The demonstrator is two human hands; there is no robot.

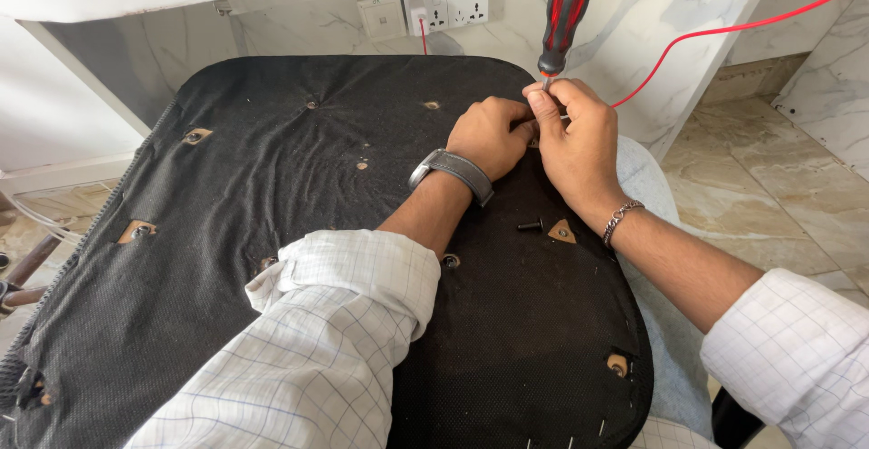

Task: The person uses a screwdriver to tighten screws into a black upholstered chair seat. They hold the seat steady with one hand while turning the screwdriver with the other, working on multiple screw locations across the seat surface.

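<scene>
**Both hands at the far edge of an upturned seat pad**

Seen from above: a wide seat base (pixel 299 195) turned underside up, covered in black fabric, tilted toward the wall. Torn in several spots, with brown wood and metal inserts showing through the holes.

Left hand (pixel 489 134) curled into a loose fist, knuckles up, pressed onto the fabric near the far right edge. Wrapped at the wrist by a grey-strapped watch (pixel 453 170). Touching the other hand at the fingertips.

Right hand (pixel 579 141) just beside it, fingers pinched together around the thin shaft of a screwdriver (pixel 563 19), low down near the tip. Chain bracelet (pixel 621 218) at that wrist. Tool standing nearly upright, leaning slightly right, black-and-red handle rising out of the top of the view. Tip hidden between the two hands; contact with a screw impossible to tell.

Loose on the fabric, just below the right wrist: a short dark bolt (pixel 530 225), lying on its side, next to a triangular tear (pixel 561 231).

Behind, on the marble wall: a white double socket (pixel 446 4) with a red cable (pixel 724 29) running off to the right. White checked sleeves (pixel 344 322) rolled back on both forearms. Beige tiled floor at the right.
</scene>
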